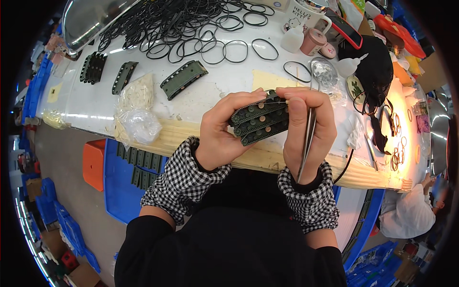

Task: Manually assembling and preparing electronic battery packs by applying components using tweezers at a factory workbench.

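My left hand (220, 126) is closed around a stack of dark green studded strips (260, 122), held just above the table's front edge. Small round brass-coloured and dark studs line the strips. My right hand (311, 124) grips silver metal tweezers (307, 148), which lie along the palm with their points toward the far side. Its thumb and forefinger also meet the right end of the stack, where the fingertips partly hide it. Further left on the table lie a larger green strip piece (184, 79), a narrower one (125, 77) and another stack (93, 68).
Black rubber rings (191, 24) are heaped at the back. A plastic bag (136, 110) sits at the front edge, left of my hands. A mug (301, 19), a phone (346, 28) and a black cap (368, 67) crowd the right. Below stand a blue crate (114, 191) and an orange stool (93, 165).
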### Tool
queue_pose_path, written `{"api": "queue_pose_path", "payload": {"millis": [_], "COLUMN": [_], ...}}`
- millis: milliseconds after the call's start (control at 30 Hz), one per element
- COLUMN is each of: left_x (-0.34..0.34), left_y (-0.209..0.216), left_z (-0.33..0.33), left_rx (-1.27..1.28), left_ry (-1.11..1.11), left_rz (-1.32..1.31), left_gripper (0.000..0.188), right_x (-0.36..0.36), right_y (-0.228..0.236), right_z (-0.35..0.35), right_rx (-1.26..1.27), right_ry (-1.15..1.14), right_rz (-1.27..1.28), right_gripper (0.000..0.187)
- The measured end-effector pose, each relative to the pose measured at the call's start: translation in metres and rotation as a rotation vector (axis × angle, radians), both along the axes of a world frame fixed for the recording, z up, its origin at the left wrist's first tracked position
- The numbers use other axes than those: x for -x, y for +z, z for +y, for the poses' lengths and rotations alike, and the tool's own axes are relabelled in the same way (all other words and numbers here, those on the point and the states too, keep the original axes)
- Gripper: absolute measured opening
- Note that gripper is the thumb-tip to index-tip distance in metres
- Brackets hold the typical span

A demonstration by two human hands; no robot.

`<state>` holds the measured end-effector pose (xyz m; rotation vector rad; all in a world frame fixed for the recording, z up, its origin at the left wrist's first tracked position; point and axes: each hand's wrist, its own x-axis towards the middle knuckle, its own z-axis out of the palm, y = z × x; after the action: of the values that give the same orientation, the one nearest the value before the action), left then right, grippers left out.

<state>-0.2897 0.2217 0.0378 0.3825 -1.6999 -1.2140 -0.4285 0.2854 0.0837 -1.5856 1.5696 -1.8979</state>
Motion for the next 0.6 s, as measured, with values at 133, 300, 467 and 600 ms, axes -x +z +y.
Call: {"api": "queue_pose_path", "payload": {"millis": [133,300,467,600], "left_x": [0.001,0.001,0.003,0.001], "left_y": [0.003,0.003,0.002,0.001], "left_z": [0.000,-0.001,0.000,0.000], "left_rx": [-0.006,0.005,0.012,-0.014], "left_ry": [-0.015,-0.012,-0.006,-0.020], "left_rz": [0.017,0.015,0.035,0.011], "left_gripper": [0.056,0.058,0.058,0.058], "right_x": [0.014,0.053,0.055,0.036], "right_y": [0.004,-0.005,-0.008,0.008], "right_z": [0.005,0.014,0.018,0.025], "right_rx": [0.058,-0.060,-0.184,-0.010], "right_ry": [-0.156,-0.523,-0.521,-0.474], "right_rz": [-0.023,0.509,0.765,0.450], "right_gripper": [0.010,0.005,0.007,0.007]}}
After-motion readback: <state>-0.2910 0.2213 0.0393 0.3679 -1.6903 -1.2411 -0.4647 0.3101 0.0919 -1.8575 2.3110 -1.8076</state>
